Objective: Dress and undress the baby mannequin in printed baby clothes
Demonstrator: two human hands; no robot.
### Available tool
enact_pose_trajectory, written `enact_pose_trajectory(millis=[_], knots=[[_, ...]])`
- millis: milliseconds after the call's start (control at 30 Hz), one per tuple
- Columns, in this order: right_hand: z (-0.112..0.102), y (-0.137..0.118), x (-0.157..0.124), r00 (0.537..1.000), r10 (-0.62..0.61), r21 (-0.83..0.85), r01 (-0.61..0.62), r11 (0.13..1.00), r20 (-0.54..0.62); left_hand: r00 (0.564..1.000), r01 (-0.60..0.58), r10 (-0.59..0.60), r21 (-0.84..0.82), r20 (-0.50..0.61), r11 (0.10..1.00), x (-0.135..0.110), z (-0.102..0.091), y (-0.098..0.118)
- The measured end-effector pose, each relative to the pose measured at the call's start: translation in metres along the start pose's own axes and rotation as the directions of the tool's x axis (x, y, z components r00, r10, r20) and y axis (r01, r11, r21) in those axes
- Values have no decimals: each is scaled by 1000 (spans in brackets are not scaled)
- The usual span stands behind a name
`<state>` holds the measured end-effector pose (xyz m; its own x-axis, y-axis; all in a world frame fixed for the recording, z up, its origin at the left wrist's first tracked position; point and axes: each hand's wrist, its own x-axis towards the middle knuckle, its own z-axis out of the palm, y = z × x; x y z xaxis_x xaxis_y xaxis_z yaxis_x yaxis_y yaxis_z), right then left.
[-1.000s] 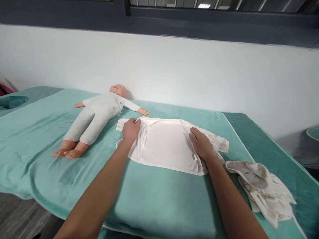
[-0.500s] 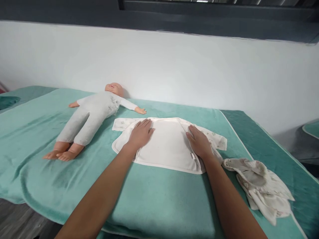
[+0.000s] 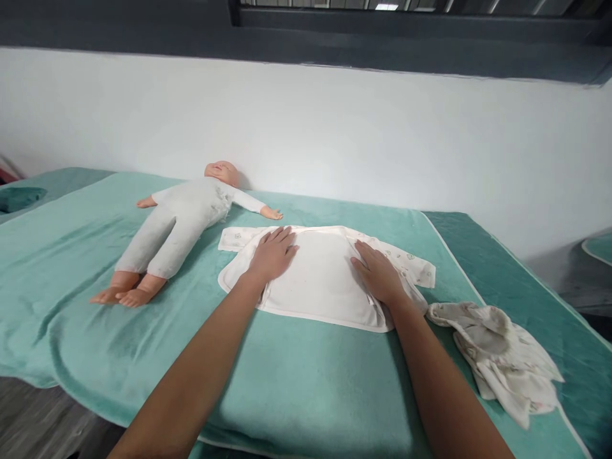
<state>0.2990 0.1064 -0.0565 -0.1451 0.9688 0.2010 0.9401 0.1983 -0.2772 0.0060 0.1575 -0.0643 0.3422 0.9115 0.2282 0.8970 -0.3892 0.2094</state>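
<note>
A white baby garment (image 3: 321, 280) lies spread flat on the green blanket (image 3: 296, 376), its patterned sleeves reaching out to both sides. My left hand (image 3: 274, 254) rests flat on its left part, fingers stretched out. On the right part my right hand (image 3: 377, 273) lies palm down, also open. Neither hand holds anything. A baby doll (image 3: 184, 220) in a pale grey suit lies on its back to the left of the garment, head toward the wall.
A crumpled patterned cloth (image 3: 502, 357) sits at the right, near the blanket's edge. A white wall (image 3: 335, 127) runs right behind the bed. A darker green surface (image 3: 502, 255) lies to the right, another bed (image 3: 29, 191) at far left.
My left hand let go of the garment's left edge, opened, and moved onto the cloth toward the middle. My right hand slid slightly leftward. The garment's body now looks narrower.
</note>
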Motion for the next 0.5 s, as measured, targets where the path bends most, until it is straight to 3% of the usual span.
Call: enact_pose_trajectory(millis=[500], knots=[[0,-4,-1,999,-7,-60,5,998,-33,997,13,-15,25,74,1000,10,-2,0]])
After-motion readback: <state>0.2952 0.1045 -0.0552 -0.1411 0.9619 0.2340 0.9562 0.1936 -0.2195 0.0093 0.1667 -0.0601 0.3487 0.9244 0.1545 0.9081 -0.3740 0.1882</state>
